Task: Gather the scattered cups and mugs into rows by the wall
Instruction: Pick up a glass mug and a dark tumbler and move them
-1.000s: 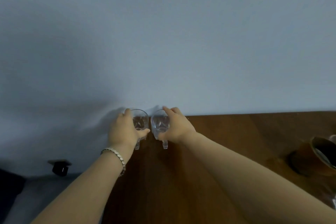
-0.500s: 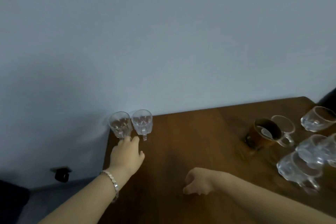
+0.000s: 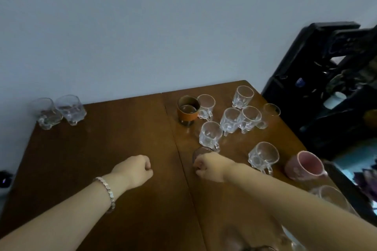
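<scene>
I am looking down over a dark brown wooden table (image 3: 122,149) set against a pale grey wall (image 3: 142,26). Two clear glass mugs (image 3: 59,112) stand side by side at the table's far left corner, touching the wall. My left hand (image 3: 133,171), with a beaded bracelet (image 3: 107,190) on its wrist, hovers over the bare middle of the table, curled into a loose fist and holding nothing. My right hand (image 3: 212,166) is closed too, its fingers wrapped on the near side of a small dark-tinted glass cup (image 3: 201,153) — the cup is mostly hidden, so the grip looks real but I cannot be sure. Beyond it, on the right half, a scatter of clear glass mugs (image 3: 236,120) stands upright, close together. A glass cup with a tan leather sleeve (image 3: 187,111) stands at their left edge. A pink ceramic mug (image 3: 305,166) lies tilted near the right edge, beside black furniture (image 3: 326,87).
</scene>
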Demonstrator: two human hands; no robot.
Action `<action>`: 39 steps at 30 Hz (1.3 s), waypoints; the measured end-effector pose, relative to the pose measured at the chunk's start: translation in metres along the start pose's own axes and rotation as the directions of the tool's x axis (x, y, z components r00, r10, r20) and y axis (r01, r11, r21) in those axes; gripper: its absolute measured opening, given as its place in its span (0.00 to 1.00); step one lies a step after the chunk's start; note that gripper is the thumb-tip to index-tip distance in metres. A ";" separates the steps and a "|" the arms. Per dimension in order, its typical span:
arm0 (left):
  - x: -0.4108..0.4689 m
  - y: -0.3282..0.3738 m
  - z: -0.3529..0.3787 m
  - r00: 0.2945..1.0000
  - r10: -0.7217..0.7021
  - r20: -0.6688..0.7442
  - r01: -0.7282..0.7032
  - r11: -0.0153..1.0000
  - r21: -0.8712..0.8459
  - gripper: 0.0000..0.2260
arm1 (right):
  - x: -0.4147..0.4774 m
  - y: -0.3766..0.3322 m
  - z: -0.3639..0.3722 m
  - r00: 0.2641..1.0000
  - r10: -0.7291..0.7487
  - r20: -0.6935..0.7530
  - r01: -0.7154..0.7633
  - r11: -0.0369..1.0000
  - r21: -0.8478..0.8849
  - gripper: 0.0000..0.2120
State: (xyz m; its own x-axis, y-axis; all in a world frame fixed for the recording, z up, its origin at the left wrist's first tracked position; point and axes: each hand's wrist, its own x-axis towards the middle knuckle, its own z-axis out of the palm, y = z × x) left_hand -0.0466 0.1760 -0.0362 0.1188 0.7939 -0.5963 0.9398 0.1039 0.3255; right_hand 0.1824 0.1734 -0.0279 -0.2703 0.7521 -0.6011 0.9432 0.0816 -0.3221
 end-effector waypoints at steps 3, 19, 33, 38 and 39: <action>-0.016 0.030 0.018 1.000 -0.019 -0.012 0.019 0.999 -0.035 0.13 | -0.005 0.028 -0.001 0.985 -0.070 -0.159 0.066 0.997 -0.030 0.17; -0.037 0.093 0.054 0.988 -0.152 -0.033 0.150 0.987 -0.050 0.16 | -0.005 0.089 0.011 0.965 -0.049 -0.258 0.089 0.985 0.147 0.39; 0.125 0.203 0.051 0.960 -0.073 -0.270 0.056 0.996 -0.070 0.42 | -0.042 0.166 -0.043 0.893 0.104 -0.438 0.021 0.962 0.271 0.41; 0.120 0.185 0.054 0.945 -0.046 -0.323 -0.005 0.988 -0.156 0.38 | -0.033 0.148 -0.040 0.910 0.119 -0.397 -0.011 0.964 0.264 0.40; 0.114 0.177 0.053 0.947 -0.036 -0.319 -0.020 0.985 -0.171 0.37 | -0.032 0.142 -0.039 0.916 0.120 -0.382 -0.019 0.966 0.257 0.40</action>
State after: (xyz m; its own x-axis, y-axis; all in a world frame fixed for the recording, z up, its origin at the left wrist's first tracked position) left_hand 0.1504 0.2532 -0.0860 -0.0236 0.9394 -0.3419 0.8685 0.1887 0.4583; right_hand 0.3323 0.1863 -0.0261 -0.0609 0.9489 -0.3096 0.8666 -0.1037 -0.4882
